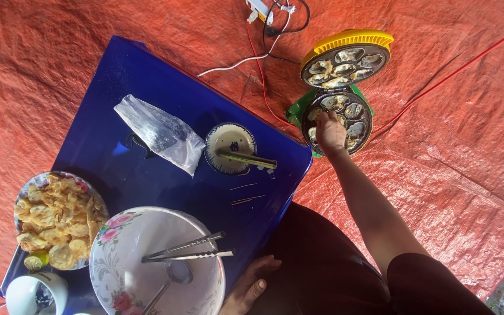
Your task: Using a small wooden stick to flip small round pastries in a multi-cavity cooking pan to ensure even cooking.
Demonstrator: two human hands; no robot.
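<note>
The right hand (330, 131) reaches into the open round cake maker (338, 111) with a yellow lid; whether its fingers pinch anything, I cannot tell. The left hand (251, 287) lies loose by one big bowl (123, 256) with one pair of tongs (188, 248).

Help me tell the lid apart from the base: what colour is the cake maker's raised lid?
Yellow outside, shown best in the head view: the cake maker's raised lid, above the right hand.

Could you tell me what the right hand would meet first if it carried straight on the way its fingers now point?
The right hand already reaches over the cake maker's lower plate; continuing, it would probably meet the raised yellow lid, though depth is unclear.
</note>
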